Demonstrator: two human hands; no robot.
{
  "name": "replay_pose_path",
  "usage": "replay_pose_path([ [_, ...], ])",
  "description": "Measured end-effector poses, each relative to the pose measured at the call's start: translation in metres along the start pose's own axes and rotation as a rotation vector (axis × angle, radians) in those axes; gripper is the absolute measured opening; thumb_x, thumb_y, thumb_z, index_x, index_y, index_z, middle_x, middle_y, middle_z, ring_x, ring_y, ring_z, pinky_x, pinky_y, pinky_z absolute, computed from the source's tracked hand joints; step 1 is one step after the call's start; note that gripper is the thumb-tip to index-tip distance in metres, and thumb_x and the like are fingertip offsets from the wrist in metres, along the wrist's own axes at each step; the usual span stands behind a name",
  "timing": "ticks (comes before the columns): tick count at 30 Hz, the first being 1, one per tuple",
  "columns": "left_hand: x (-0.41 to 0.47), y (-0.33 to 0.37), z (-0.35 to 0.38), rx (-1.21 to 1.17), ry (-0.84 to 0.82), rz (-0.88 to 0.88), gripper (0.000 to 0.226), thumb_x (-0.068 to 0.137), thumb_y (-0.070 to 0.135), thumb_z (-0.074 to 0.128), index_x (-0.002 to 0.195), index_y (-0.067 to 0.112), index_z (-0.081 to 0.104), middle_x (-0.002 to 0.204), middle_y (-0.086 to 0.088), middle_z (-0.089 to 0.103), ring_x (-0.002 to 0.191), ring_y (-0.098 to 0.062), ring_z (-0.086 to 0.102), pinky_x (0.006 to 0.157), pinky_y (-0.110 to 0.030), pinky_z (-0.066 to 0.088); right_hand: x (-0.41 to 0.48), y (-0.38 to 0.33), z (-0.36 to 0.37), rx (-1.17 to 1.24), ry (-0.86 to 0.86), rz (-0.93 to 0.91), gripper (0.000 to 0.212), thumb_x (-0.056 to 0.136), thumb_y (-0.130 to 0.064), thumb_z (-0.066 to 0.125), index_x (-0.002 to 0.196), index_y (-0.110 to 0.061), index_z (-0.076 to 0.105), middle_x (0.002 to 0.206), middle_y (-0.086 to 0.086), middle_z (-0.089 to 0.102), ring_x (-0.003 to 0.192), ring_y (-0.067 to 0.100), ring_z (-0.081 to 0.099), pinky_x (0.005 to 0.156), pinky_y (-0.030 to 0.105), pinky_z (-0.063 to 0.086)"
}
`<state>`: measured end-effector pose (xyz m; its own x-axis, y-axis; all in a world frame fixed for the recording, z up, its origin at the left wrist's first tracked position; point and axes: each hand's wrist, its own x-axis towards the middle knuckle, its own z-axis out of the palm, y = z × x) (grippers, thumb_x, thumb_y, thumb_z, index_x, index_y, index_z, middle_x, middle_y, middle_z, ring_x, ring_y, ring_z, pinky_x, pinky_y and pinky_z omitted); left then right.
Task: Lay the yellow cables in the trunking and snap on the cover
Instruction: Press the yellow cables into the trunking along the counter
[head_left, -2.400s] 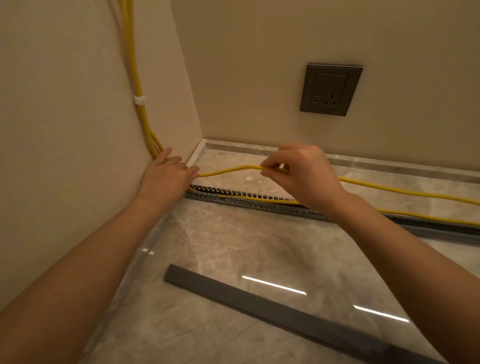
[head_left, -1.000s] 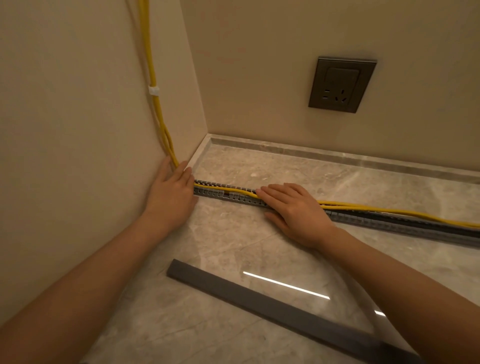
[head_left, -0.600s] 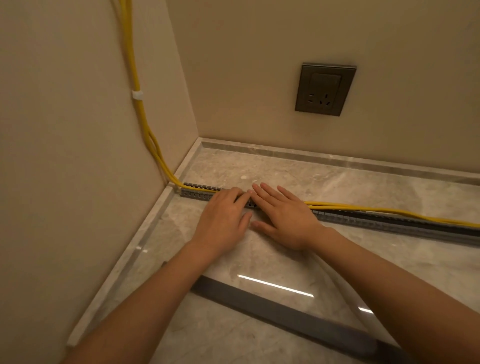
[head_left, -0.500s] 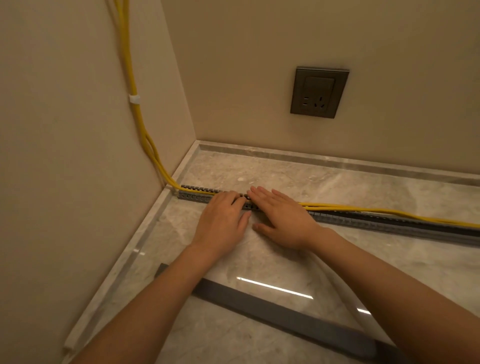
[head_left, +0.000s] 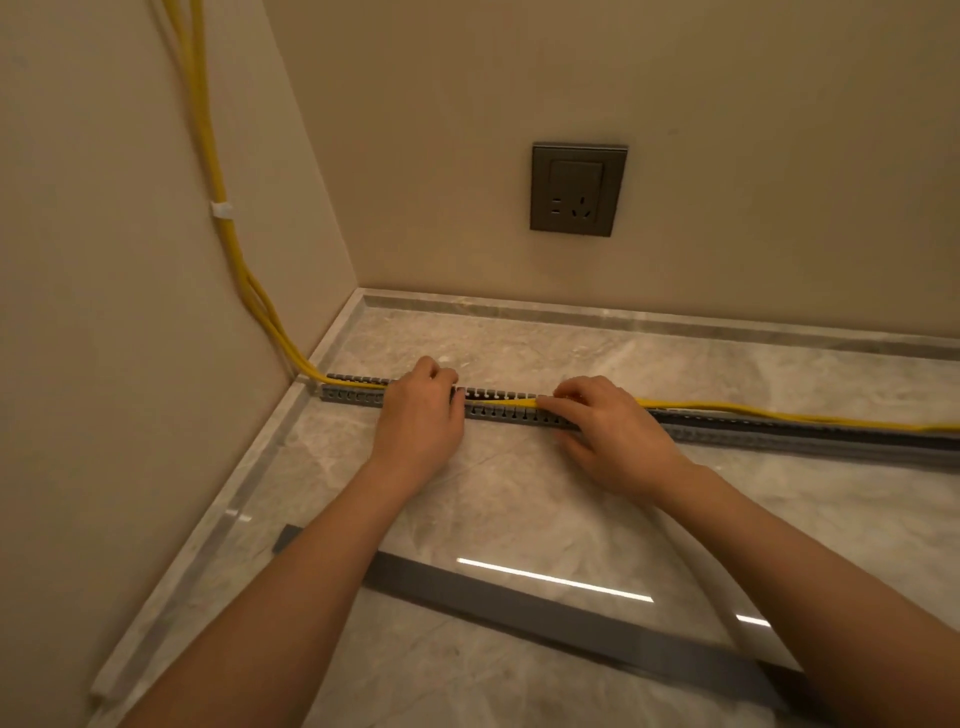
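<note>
Yellow cables (head_left: 727, 411) run down the left wall, held by a white clip (head_left: 222, 209), and enter the grey slotted trunking (head_left: 506, 413) that lies along the marble floor. My left hand (head_left: 421, 421) sits on the trunking near its left end, fingers curled down over the channel and hiding the cables there. My right hand (head_left: 608, 431) is a little to the right, fingertips curled on the cables at the channel's top. Between my hands the cables lie in the channel; right of my right hand they ride above it. The dark grey cover (head_left: 571, 618) lies loose on the floor under my forearms.
A dark wall socket (head_left: 578, 189) is set in the back wall above the floor. A raised marble skirting (head_left: 649, 319) borders the floor along the back and left walls. Ceiling light glints off the polished floor near the cover.
My right hand has slid to the right along the trunking, so the hands are now apart. Both hands' fingers went from flat to curled over the channel. The cover has not moved.
</note>
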<state>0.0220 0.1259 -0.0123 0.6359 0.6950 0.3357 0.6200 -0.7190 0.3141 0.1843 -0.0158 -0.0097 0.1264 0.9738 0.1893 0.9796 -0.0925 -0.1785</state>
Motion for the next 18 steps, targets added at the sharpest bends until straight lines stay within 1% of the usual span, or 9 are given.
replay_pose_path([
  [2,0.005,0.008,0.004,0.039,0.009,0.019,0.029,0.092,0.020,0.050,0.119,0.009,0.057,0.112,-0.010,0.055,0.099,-0.026,0.052,0.090,-0.041,0.040,-0.002,-0.002,0.001,-0.014,0.027,0.009,0.041,0.088,-0.022,0.056,0.129,-0.015,0.053,0.119,0.010,0.055,0.107,0.027,0.048,0.088,0.037,0.042],
  [4,0.013,0.020,0.010,0.017,-0.031,0.047,0.036,0.094,0.021,0.046,0.129,0.011,0.049,0.126,-0.011,0.051,0.117,-0.027,0.044,0.100,-0.040,0.033,-0.003,-0.005,0.005,-0.034,0.042,0.029,0.042,0.088,-0.027,0.054,0.128,-0.015,0.051,0.114,0.008,0.056,0.103,0.025,0.047,0.085,0.035,0.039],
  [7,0.025,0.038,0.025,-0.014,-0.186,0.005,0.045,0.099,0.027,0.034,0.141,0.013,0.031,0.151,-0.009,0.027,0.141,-0.025,0.013,0.116,-0.045,0.009,-0.007,-0.009,0.011,-0.067,0.064,0.028,0.044,0.088,-0.026,0.053,0.129,-0.013,0.050,0.110,0.007,0.059,0.099,0.025,0.049,0.084,0.034,0.039],
  [9,0.031,0.048,0.036,-0.008,-0.266,-0.072,0.049,0.100,0.033,0.026,0.145,0.016,0.021,0.157,-0.006,0.012,0.144,-0.025,-0.004,0.115,-0.049,-0.003,-0.011,-0.008,0.012,-0.049,0.089,0.013,0.044,0.086,-0.020,0.057,0.128,-0.008,0.051,0.111,0.010,0.062,0.097,0.028,0.054,0.085,0.038,0.044],
  [11,0.032,0.057,0.046,0.014,-0.302,-0.133,0.053,0.099,0.039,0.021,0.147,0.019,0.014,0.158,-0.005,0.004,0.143,-0.026,-0.011,0.113,-0.051,-0.008,-0.014,-0.007,0.014,-0.020,0.111,-0.001,0.043,0.085,-0.016,0.059,0.126,-0.005,0.053,0.115,0.013,0.062,0.099,0.031,0.058,0.091,0.039,0.046],
  [12,0.031,0.060,0.051,0.040,-0.312,-0.150,0.054,0.099,0.042,0.019,0.148,0.021,0.011,0.158,-0.004,0.002,0.143,-0.026,-0.012,0.112,-0.051,-0.011,-0.015,-0.005,0.015,-0.011,0.114,-0.003,0.043,0.086,-0.016,0.058,0.127,-0.004,0.052,0.120,0.014,0.061,0.105,0.032,0.058,0.097,0.040,0.043],
  [14,0.029,0.064,0.059,0.109,-0.309,-0.156,0.054,0.098,0.044,0.014,0.148,0.024,0.009,0.158,-0.002,0.002,0.143,-0.024,-0.013,0.110,-0.053,-0.013,-0.020,-0.001,0.017,0.025,0.105,-0.010,0.044,0.089,-0.016,0.055,0.131,-0.003,0.048,0.131,0.016,0.055,0.119,0.031,0.051,0.109,0.037,0.030],
  [16,0.027,0.064,0.064,0.151,-0.288,-0.152,0.053,0.098,0.044,0.012,0.148,0.028,0.010,0.158,0.000,0.003,0.143,-0.024,-0.011,0.110,-0.054,-0.013,-0.027,0.003,0.017,0.119,0.078,-0.033,0.046,0.089,-0.013,0.055,0.133,-0.003,0.045,0.137,0.016,0.048,0.129,0.028,0.043,0.113,0.035,0.017],
  [18,0.026,0.063,0.065,0.174,-0.268,-0.145,0.051,0.097,0.046,0.011,0.147,0.032,0.012,0.158,0.001,0.004,0.143,-0.024,-0.010,0.110,-0.054,-0.011,-0.033,0.009,0.010,0.275,0.063,-0.019,0.045,0.088,-0.011,0.057,0.132,-0.006,0.047,0.137,0.012,0.049,0.129,0.023,0.042,0.112,0.029,0.019],
])
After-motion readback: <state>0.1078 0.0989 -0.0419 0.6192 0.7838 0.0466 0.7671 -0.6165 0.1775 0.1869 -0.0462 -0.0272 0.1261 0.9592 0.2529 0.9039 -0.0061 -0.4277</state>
